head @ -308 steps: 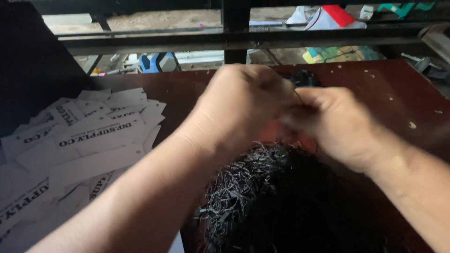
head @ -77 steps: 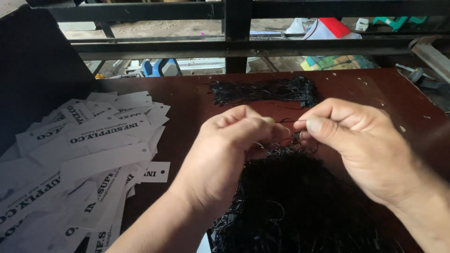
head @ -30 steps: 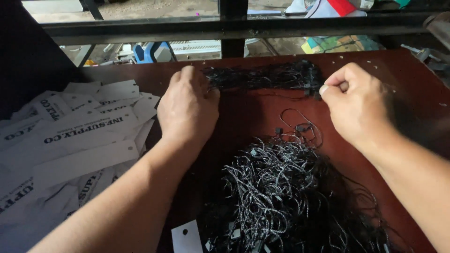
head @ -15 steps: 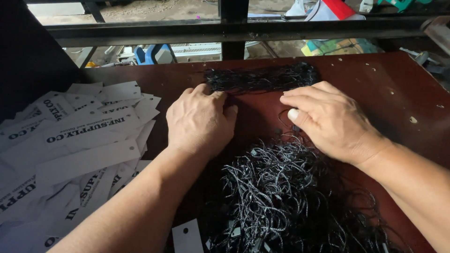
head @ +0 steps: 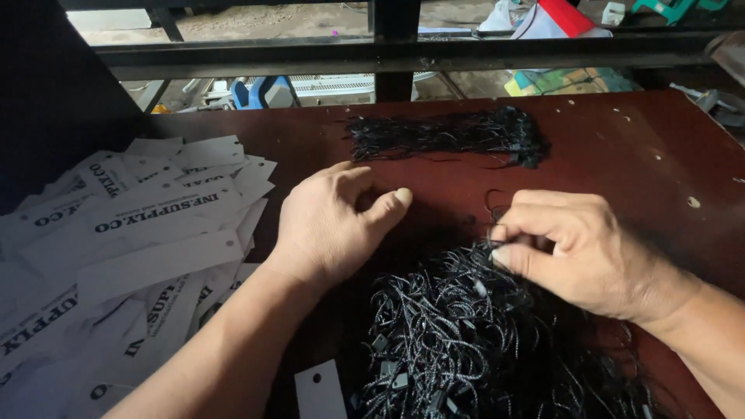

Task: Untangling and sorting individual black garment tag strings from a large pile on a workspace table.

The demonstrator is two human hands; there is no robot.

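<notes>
— So, where are the cords right now?

— I see a loose heap of black cords [head: 473, 341] on the dark red counter [head: 667, 155], low and centre in my view. My right hand [head: 578, 252] sits at the heap's upper edge, thumb and forefinger pinched on a thin black loop [head: 494, 203] that rises from the pile toward the far side.

— And the left?

— My left hand [head: 330, 225] lies palm down on the counter just left of the heap, fingers loosely curled, gripping nothing; I cannot tell if a strand lies under it.

— What else is around?

— Beyond both hands, near the far edge, a tidy bundle of black cords [head: 450, 136] lies stretched sideways, well apart from the heap. To the left, white paper tags [head: 155, 233] with black print are spread in an overlapping pile, and one white tag with a punched hole [head: 320, 390] lies at the near edge beside my left forearm. A dark metal rail [head: 388, 54] runs behind the counter
</notes>
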